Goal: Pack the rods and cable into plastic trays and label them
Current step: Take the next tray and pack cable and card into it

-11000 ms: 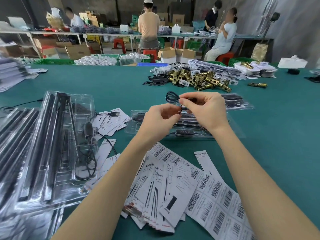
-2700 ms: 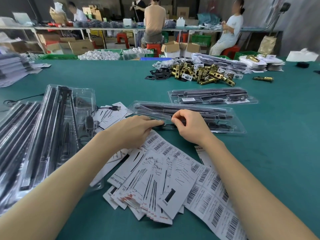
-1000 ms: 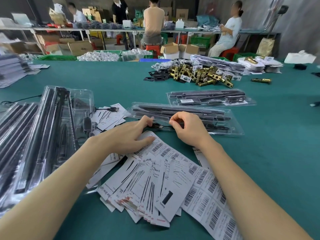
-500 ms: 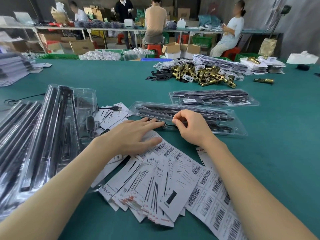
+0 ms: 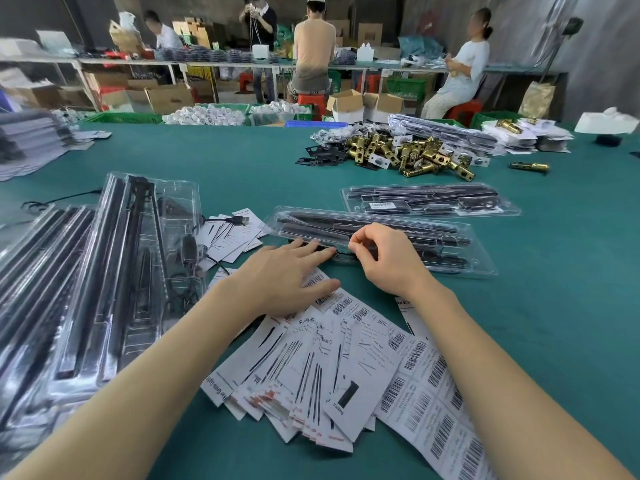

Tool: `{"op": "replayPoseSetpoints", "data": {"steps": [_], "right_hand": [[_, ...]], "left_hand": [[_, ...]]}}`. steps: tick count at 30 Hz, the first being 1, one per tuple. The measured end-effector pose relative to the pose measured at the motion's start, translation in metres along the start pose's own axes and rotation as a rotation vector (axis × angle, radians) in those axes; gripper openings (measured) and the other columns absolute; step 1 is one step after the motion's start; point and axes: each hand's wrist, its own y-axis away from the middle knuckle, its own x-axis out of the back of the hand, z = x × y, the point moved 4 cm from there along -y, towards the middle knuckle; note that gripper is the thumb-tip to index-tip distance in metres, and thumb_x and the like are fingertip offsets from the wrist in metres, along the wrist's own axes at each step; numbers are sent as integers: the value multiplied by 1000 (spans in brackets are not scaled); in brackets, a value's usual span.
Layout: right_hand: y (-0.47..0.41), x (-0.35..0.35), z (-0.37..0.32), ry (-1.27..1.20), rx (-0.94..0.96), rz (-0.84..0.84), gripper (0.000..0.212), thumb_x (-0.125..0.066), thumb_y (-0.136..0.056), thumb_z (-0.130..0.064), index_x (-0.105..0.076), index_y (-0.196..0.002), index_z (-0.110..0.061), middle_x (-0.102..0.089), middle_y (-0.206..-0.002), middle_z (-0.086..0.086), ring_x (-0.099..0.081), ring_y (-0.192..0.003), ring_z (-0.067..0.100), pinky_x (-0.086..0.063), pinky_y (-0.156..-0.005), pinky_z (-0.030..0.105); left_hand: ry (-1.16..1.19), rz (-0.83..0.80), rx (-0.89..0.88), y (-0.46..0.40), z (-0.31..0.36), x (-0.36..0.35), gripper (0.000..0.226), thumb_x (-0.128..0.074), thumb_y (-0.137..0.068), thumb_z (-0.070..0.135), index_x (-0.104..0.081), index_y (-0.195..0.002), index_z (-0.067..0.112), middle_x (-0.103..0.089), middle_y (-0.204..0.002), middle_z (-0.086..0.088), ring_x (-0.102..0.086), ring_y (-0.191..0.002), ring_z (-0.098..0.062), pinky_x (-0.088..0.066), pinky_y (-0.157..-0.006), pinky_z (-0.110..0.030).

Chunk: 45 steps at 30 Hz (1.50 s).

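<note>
A clear plastic tray (image 5: 464, 252) with black rods (image 5: 398, 227) lies across the green table in front of me. My left hand (image 5: 287, 275) lies flat with straight fingers, its tips pressing on the tray's near edge over the black cable (image 5: 341, 255). My right hand (image 5: 388, 259) has curled fingers at the same edge, thumb and forefinger close together by the cable; what they pinch is hidden. White cards and barcode label sheets (image 5: 426, 386) fan out below my hands.
A second filled tray (image 5: 429, 202) lies just behind. Stacked trays with rods (image 5: 86, 282) fill the left. A pile of brass latches (image 5: 408, 155) sits farther back. Several people work at a far bench (image 5: 207, 62).
The cable I held up coiled in both hands earlier now lies in the tray. Over the last second my left fingers slid forward onto the tray's edge; my right hand barely moved.
</note>
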Motion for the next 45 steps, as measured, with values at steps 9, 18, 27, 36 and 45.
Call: {"op": "replayPoseSetpoints", "data": {"steps": [9,18,27,36,45], "right_hand": [[-3,15,-6,47,-49,-157,4,-67,-95,-29,-69,-92,-31,-66,-98,-14,-60,-95,6,-53,-89,36],[10,61,-7,382,-600,-677,30,-81,-81,-40,-74,-93,-14,-77,-77,-3,-75,-65,13,-62,-73,32],[17,60,-4,426,-505,-852,20,-91,-70,-34,-73,-78,-32,-67,-60,-20,-64,-65,4,-46,-56,19],[6,98,0,-192,-424,-277,13,-70,-92,-6,-63,-101,-12,-75,-91,10,-73,-67,13,-56,-54,21],[9,51,11,-417,-346,-347,28,-82,-81,-9,-77,-106,-22,-76,-107,6,-75,-91,17,-60,-79,25]], "left_hand": [[91,58,54,0,1,-12,79,-14,-92,79,-14,-159,38,-8,-167,16,-6,-154,-8,-9,-125,-45],[145,190,128,-15,8,-19,58,-16,-103,58,-24,-157,39,-19,-165,16,-15,-153,-10,-16,-120,-49],[137,280,139,-15,11,-20,52,-25,-105,50,-32,-154,36,-30,-161,15,-22,-149,-9,-18,-118,-45],[127,279,152,-13,10,-21,53,-23,-103,54,-32,-153,36,-25,-160,-1,-35,-142,-19,-20,-119,-45],[67,281,124,-13,12,-18,62,-20,-102,59,-29,-156,31,-26,-164,11,-22,-150,-12,-23,-117,-45]]}}
